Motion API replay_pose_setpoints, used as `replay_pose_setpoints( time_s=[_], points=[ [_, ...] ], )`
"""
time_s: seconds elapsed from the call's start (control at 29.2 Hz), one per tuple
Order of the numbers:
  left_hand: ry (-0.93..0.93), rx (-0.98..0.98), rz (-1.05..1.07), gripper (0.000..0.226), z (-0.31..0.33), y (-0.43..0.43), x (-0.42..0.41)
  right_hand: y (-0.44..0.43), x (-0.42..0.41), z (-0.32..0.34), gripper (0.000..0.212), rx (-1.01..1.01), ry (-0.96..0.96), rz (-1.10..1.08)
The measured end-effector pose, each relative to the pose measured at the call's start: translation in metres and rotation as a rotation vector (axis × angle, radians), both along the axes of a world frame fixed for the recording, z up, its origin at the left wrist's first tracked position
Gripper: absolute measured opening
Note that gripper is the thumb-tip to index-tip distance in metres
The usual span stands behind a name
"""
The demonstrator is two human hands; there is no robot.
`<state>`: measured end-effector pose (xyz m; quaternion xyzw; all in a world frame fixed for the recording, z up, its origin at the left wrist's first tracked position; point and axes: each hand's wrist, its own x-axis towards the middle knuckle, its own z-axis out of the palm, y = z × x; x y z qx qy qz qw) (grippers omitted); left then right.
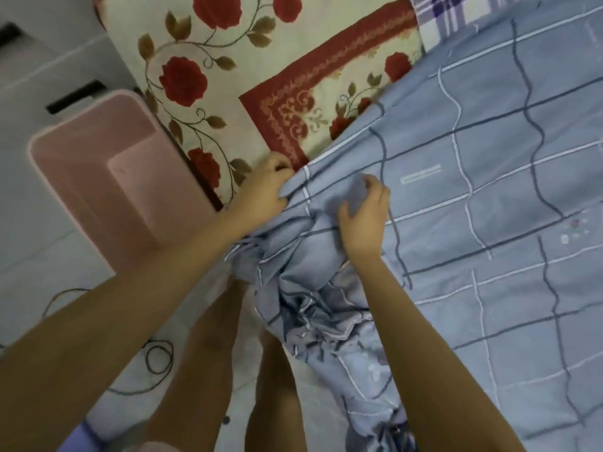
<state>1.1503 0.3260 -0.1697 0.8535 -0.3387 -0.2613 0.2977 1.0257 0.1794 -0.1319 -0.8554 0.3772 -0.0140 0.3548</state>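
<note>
Blue checked sheet point(489, 190) covers the bed from 1 to 5 o'clock, bunched and hanging over the edge at 6 o'clock. Left hand point(267, 190), just left of centre, grips the sheet's edge, fingers curled round it. Right hand point(363, 223), just beside it at 3 o'clock, pinches a raised fold. Floral blanket point(261, 60) at 12 o'clock. Pink bin point(98, 177) on the floor at 9 o'clock.
</note>
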Motion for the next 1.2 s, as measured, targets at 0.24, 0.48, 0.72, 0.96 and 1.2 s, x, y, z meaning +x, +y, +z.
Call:
replay_pose_setpoints(
  time_s=[0.24, 0.48, 0.72, 0.96, 1.2],
  points=[
    [-0.083, 0.064, -0.263, 0.047, 0.001, 0.010, -0.046, 0.005, 0.027, -0.017, 0.057, 0.398, 0.003, -0.220],
    [0.332, -0.109, 0.136, 0.032, 0.003, 0.012, -0.039, -0.005, 0.018, -0.020, 0.052, 0.555, 0.024, -0.387],
    [0.747, -0.093, 0.316, 0.037, -0.001, 0.008, -0.025, -0.014, 0.025, -0.005, 0.057, 0.699, 0.076, -0.378],
    [0.612, -0.050, 0.228, 0.033, 0.004, 0.013, 0.006, -0.018, 0.028, -0.006, 0.076, 0.613, 0.139, -0.128],
    [0.447, -0.167, 0.301, 0.025, 0.009, 0.033, 0.030, -0.025, 0.041, -0.016, 0.075, 0.431, 0.280, 0.035]
  ],
)
